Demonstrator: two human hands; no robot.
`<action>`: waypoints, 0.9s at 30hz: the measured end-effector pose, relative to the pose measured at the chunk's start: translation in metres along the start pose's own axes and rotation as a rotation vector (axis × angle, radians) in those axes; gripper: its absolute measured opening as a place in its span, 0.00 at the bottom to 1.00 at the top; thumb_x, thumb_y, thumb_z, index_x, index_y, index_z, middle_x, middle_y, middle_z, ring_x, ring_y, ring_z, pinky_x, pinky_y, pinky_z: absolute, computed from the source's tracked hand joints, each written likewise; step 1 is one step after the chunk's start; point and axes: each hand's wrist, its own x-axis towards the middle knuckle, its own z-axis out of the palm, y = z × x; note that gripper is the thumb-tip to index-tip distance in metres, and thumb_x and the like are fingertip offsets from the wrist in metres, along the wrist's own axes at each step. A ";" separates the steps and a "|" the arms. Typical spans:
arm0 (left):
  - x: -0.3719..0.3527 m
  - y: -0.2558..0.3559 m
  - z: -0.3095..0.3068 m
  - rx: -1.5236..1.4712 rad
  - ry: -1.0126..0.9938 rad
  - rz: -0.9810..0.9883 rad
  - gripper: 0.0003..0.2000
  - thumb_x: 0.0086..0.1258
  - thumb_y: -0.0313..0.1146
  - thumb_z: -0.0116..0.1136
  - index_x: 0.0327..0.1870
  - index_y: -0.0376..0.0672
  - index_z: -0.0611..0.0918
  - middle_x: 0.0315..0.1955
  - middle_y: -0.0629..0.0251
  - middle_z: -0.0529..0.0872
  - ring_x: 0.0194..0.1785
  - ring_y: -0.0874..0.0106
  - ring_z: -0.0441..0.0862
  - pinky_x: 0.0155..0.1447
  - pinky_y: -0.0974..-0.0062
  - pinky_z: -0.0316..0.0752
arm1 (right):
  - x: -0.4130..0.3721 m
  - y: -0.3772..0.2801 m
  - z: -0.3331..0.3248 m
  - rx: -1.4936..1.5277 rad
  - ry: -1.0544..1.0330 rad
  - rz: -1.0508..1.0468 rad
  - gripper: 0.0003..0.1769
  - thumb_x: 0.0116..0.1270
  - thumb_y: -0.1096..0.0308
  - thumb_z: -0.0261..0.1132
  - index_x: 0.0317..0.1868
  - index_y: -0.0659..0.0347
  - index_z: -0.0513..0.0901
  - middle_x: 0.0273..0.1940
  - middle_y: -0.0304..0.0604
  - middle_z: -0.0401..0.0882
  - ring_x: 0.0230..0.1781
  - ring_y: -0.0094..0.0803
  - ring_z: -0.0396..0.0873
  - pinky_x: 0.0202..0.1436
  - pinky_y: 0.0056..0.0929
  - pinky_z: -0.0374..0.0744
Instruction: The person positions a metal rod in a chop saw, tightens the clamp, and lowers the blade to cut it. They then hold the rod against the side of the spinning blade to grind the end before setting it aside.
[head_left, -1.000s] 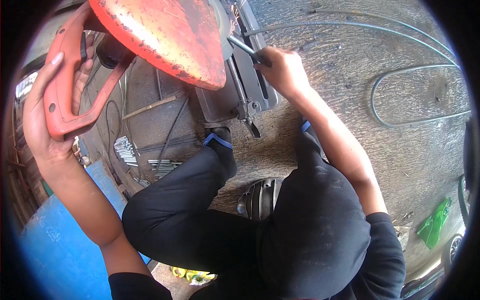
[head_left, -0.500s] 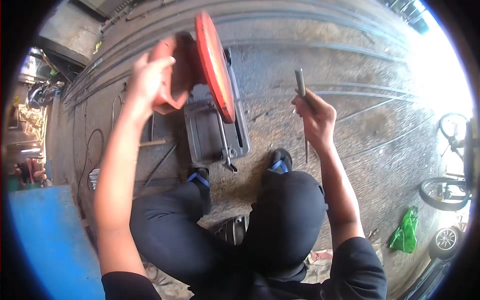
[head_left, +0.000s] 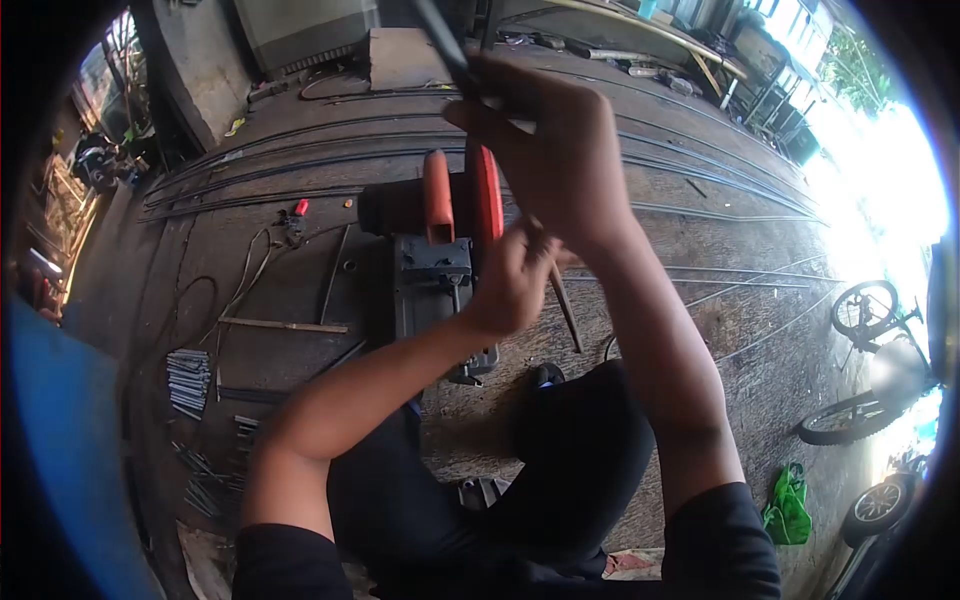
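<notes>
My right hand [head_left: 550,150] is raised in front of the saw, its fingers closed round a grey metal rod [head_left: 440,40] that points up and away. Below it, my left hand [head_left: 512,285] is closed round the lower part, where a thin length runs down toward the floor. Behind my hands stands a chop saw with a red blade guard [head_left: 486,195], an orange-red handle [head_left: 438,195] and a grey base [head_left: 410,300]. My right hand hides part of the guard.
Long thin bars [head_left: 300,145] cross the floor beyond the saw. Short cut pieces [head_left: 188,382] lie at the left, near a blue panel [head_left: 60,430]. At the right are a bicycle [head_left: 850,415] and a green bag [head_left: 788,508].
My left hand has left the saw handle and moved right to the rod. My right hand has risen and moved left with the rod. The view has tilted up.
</notes>
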 end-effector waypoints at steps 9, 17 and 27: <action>0.011 0.057 -0.105 -0.621 0.665 0.187 0.17 0.79 0.45 0.32 0.41 0.41 0.69 0.50 0.46 0.79 0.63 0.47 0.71 0.71 0.50 0.64 | -0.100 0.023 0.064 0.445 -0.219 0.671 0.15 0.67 0.61 0.64 0.44 0.66 0.82 0.41 0.43 0.83 0.32 0.22 0.79 0.30 0.23 0.77; 0.003 0.049 -0.126 -0.556 0.659 0.128 0.18 0.79 0.47 0.27 0.40 0.42 0.65 0.49 0.52 0.78 0.60 0.50 0.74 0.69 0.54 0.68 | -0.096 0.033 0.072 1.278 0.368 0.790 0.17 0.73 0.58 0.57 0.48 0.66 0.77 0.40 0.42 0.82 0.35 0.27 0.81 0.39 0.24 0.79; -0.003 0.037 -0.103 -0.663 0.564 -0.010 0.11 0.76 0.40 0.41 0.42 0.41 0.70 0.50 0.44 0.78 0.55 0.52 0.77 0.63 0.52 0.72 | -0.090 0.047 0.053 0.971 0.505 0.795 0.14 0.73 0.60 0.56 0.40 0.65 0.76 0.27 0.35 0.72 0.26 0.21 0.70 0.29 0.19 0.69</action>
